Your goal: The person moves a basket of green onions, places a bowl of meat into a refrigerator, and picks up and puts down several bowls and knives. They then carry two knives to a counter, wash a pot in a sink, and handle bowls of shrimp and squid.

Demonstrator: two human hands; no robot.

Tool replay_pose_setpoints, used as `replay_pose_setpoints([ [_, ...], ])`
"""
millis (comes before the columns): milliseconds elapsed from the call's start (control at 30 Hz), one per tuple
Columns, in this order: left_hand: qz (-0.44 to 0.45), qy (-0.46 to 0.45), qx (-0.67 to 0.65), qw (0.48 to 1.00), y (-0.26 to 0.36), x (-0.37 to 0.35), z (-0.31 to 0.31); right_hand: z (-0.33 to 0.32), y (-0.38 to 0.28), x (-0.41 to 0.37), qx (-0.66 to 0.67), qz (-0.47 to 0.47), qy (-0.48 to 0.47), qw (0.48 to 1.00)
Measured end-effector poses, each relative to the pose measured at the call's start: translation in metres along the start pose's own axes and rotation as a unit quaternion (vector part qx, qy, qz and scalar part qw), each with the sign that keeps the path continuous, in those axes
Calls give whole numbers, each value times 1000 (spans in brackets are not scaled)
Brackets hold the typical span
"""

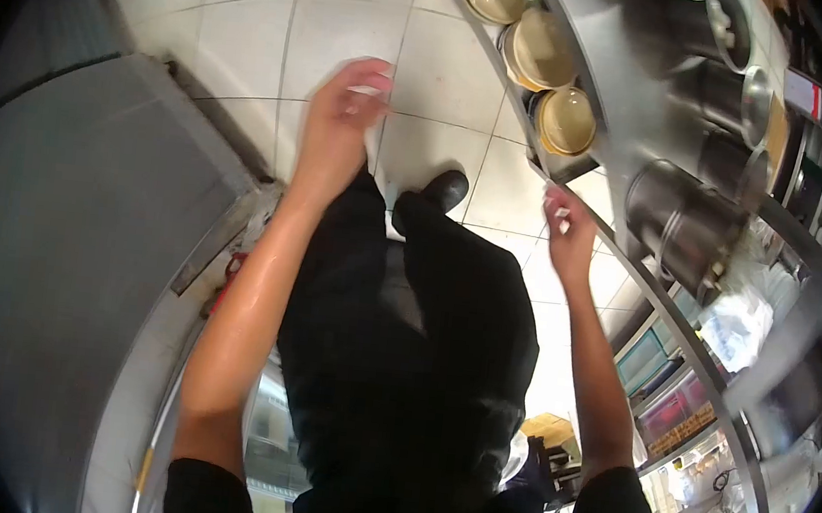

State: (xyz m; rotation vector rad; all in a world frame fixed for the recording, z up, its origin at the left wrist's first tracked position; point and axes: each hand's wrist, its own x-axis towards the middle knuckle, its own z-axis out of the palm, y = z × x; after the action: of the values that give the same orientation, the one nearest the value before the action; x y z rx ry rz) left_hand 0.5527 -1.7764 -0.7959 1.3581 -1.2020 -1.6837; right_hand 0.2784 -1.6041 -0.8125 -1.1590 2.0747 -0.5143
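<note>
My left hand (pixel 349 107) hangs over the tiled floor, slightly blurred, its fingers loosely bent and apart with pale gaps showing between them. Nothing shows in its grasp. On the other side, my right hand (pixel 569 232) is beside the metal edge of a shelf unit (pixel 659 298). Its fingers are half curled, blurred, with a light patch between them and no held thing visible. Just beyond its fingertips, stacked cream-coloured bowls (pixel 567 123) sit on a low shelf. Below my arms are my black trousers and a dark shoe (pixel 447 191).
A large grey metal surface (pixel 56 242) fills the left side. Several dark metal pots (pixel 682 218) stand on the shelving at right, near a clear plastic bag (pixel 736 327). Lower shelves hold containers (pixel 678 416). White floor tiles (pixel 343 37) stretch ahead, and a cardboard piece (pixel 550 430) lies low behind my right arm.
</note>
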Motion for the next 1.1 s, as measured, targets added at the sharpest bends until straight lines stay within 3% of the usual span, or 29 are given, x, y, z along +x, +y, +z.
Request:
replay_pose_setpoints([
  [67,-109,-106,30,988,-78,42,32,33,73,78,-105,-100,116,983],
  [100,-96,-132,83,983,-121,67,48,42,87,116,-158,-163,178,957],
  [133,-81,-154,137,975,-162,96,64,45,96,148,-125,-66,124,982],
  [167,-77,-167,137,973,-185,120,82,50,130,185,-395,-12,129,909],
  [200,-72,-176,138,972,-195,146,101,48,139,217,-420,-57,197,884],
  [267,6,-177,230,957,-212,195,139,44,125,263,-373,-72,242,893],
  [300,7,-178,230,957,-214,209,149,50,138,277,-372,-71,243,893],
  [367,96,-178,110,973,-210,229,167,48,159,306,-369,-12,127,921],
  [400,108,-180,111,971,-220,236,176,47,174,312,-367,-15,140,919],
  [467,194,-93,194,957,-245,247,188,49,201,309,-413,-127,145,890],
  [533,230,-79,206,948,-247,249,191,46,204,299,-407,-110,186,887],
  [600,182,-146,80,969,-243,248,184,44,193,297,-399,-94,225,884],
  [633,196,-147,88,966,-237,243,175,47,180,296,-365,-28,213,906],
  [667,33,-136,16,990,-238,236,163,52,173,297,-330,38,197,923],
  [700,-138,-122,-55,981,-234,230,152,51,176,300,-323,39,202,924],
  [767,-191,-71,-68,977,-231,250,133,42,192,293,-385,-58,96,916],
  [800,-203,-77,-59,974,-230,261,125,43,189,278,-379,-45,88,920],
  [867,-195,-72,-23,978,-222,294,120,36,172,258,-94,4,117,989],
  [933,-182,-79,-7,980,-217,310,133,25,168,227,-83,30,144,986],
  [1000,-164,33,67,984,-224,315,144,19,176,209,-75,58,163,982],
  [1100,-162,63,8,985,-223,318,144,14,196,197,2,3,170,985],
])
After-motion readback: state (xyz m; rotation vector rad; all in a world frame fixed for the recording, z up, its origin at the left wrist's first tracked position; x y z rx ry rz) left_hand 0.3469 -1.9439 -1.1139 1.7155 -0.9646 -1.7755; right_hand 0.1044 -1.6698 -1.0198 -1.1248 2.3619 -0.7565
